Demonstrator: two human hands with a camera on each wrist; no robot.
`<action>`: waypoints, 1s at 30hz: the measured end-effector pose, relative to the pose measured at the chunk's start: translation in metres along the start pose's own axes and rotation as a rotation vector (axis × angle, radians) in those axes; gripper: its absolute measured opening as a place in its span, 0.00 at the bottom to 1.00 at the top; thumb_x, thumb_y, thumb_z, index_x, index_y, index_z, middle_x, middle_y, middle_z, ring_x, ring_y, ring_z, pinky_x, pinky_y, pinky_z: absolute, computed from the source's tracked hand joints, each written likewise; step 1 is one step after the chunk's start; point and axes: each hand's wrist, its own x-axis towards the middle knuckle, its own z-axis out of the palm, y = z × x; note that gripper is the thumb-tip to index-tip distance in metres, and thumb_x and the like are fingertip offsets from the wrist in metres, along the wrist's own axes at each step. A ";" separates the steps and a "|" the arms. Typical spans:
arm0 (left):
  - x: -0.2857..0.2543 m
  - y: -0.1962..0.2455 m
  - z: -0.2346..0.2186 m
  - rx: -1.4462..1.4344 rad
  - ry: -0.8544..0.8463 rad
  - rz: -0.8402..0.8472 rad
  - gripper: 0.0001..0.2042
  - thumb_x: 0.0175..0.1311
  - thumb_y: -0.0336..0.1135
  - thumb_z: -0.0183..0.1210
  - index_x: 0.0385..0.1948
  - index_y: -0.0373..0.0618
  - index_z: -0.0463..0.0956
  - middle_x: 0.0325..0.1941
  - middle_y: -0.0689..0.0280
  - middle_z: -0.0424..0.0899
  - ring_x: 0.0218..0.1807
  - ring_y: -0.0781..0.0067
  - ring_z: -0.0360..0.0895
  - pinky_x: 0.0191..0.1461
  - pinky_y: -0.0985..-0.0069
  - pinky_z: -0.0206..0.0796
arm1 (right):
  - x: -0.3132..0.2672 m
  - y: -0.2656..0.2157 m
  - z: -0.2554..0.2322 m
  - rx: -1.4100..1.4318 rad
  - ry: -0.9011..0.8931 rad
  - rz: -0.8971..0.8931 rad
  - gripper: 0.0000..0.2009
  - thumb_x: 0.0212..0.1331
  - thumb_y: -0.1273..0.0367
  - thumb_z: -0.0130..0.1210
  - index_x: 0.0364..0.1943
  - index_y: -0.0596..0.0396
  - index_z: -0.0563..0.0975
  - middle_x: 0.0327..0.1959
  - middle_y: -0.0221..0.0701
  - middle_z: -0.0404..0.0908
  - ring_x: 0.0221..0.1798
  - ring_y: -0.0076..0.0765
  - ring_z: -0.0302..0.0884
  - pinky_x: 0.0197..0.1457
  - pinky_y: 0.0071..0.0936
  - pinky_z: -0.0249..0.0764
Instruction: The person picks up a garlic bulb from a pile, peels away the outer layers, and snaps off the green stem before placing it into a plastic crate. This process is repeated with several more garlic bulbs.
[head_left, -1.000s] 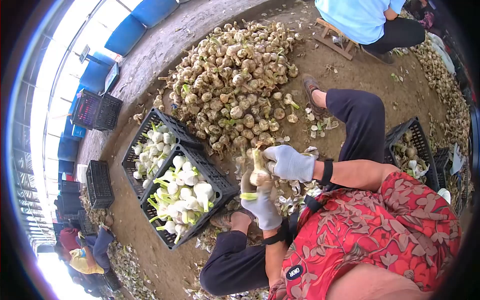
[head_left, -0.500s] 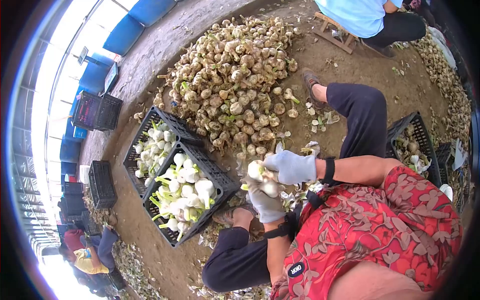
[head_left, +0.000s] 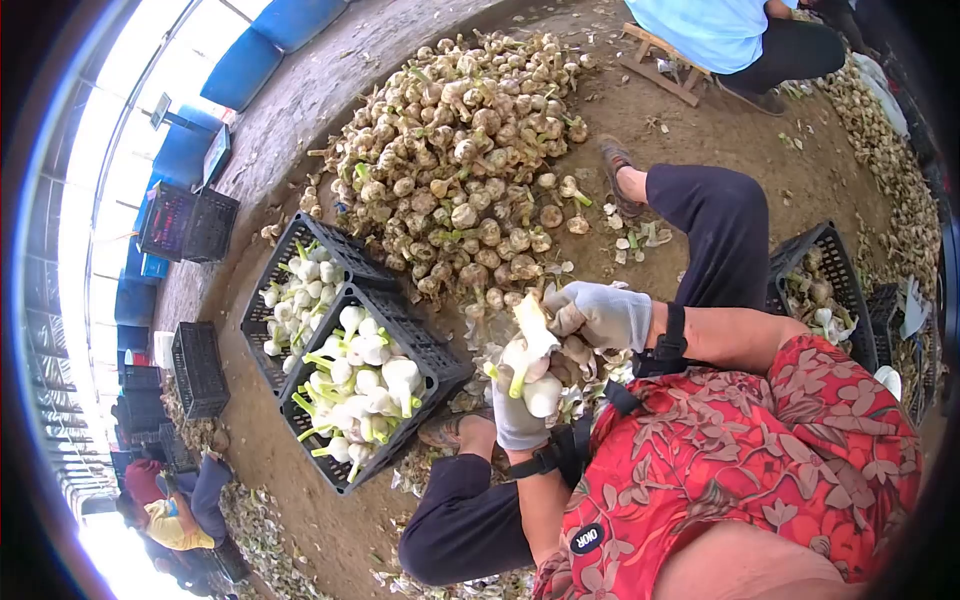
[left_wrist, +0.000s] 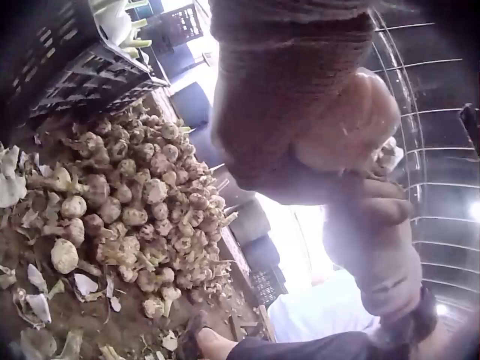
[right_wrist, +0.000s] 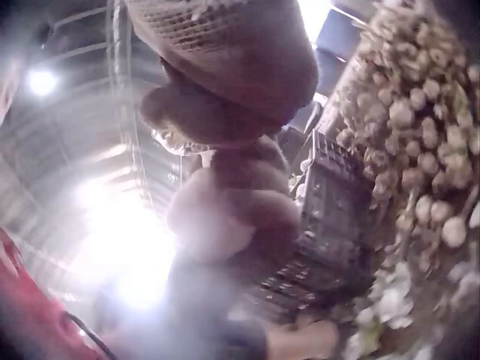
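My gloved left hand (head_left: 520,420) holds white garlic bulbs (head_left: 543,396) with short green stem ends against the palm. A pale garlic skin (head_left: 534,325) stands up above them, and the fingers of my gloved right hand (head_left: 603,316) pinch at its side. From the left wrist, a smooth whitish garlic bulb (left_wrist: 352,124) shows under the left glove, with the right hand (left_wrist: 375,247) close against it. In the right wrist view the right glove (right_wrist: 232,82) hangs just above the left hand (right_wrist: 232,210); the spot between their fingers is mostly hidden.
A heap of unpeeled garlic (head_left: 450,160) lies ahead. Two black crates of cleaned garlic, the nearer crate (head_left: 430,365) and one behind it, stand beside my left leg. Another crate (head_left: 850,270) stands at my right. Loose peelings cover the ground, and a person (head_left: 710,35) sits nearby.
The brownish bulb between my hands now shows pale, its skin loosened. My right hand has drawn up and slightly away from the left, which has turned to show white bulbs in its palm.
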 end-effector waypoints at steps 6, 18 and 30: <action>-0.008 0.022 0.037 0.544 -0.053 -0.154 0.28 0.49 0.37 0.63 0.53 0.33 0.70 0.40 0.61 0.81 0.35 0.73 0.80 0.35 0.81 0.73 | 0.017 -0.022 0.005 0.021 0.098 -0.106 0.06 0.55 0.74 0.53 0.33 0.64 0.79 0.27 0.27 0.80 0.28 0.21 0.76 0.31 0.19 0.72; -0.004 0.002 0.055 0.247 0.055 0.019 0.31 0.50 0.42 0.66 0.56 0.37 0.67 0.40 0.63 0.80 0.34 0.74 0.80 0.36 0.79 0.75 | 0.026 -0.052 -0.003 0.085 0.118 -0.271 0.06 0.59 0.73 0.57 0.36 0.64 0.78 0.29 0.33 0.81 0.23 0.25 0.79 0.25 0.22 0.75; 0.009 -0.003 0.054 0.711 0.021 -0.049 0.19 0.51 0.21 0.64 0.47 0.35 0.74 0.41 0.66 0.82 0.40 0.79 0.79 0.44 0.80 0.72 | -0.008 -0.063 -0.052 -0.042 0.266 -0.348 0.06 0.60 0.72 0.54 0.38 0.61 0.77 0.27 0.32 0.80 0.23 0.27 0.78 0.23 0.27 0.74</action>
